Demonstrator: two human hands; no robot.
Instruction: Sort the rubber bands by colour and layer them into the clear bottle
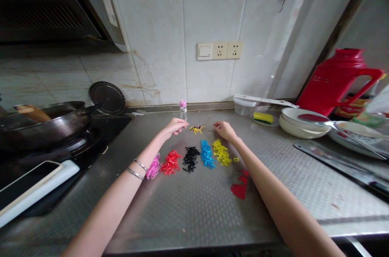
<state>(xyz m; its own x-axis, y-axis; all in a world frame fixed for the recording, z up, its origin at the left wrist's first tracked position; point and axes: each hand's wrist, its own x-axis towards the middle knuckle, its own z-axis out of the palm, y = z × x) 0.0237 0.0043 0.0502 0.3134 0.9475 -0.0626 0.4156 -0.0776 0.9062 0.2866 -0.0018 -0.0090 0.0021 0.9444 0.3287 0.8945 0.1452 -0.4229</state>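
Note:
My left hand is closed in a pinch just left of a small mixed pile of yellow and dark rubber bands. Across from it, my right hand has its fingers curled together, a short way right of that pile. Whatever either hand may hold is too small to make out. Nearer to me lies a row of small rubber-band piles: pink, partly hidden by my left arm, then red, black, blue and yellow. One yellow band lies apart.
A torn red piece rests by my right forearm. A pink-capped bottle stands at the wall. Left are a pan on the stove and a phone. Right are bowls, a knife and a red thermos.

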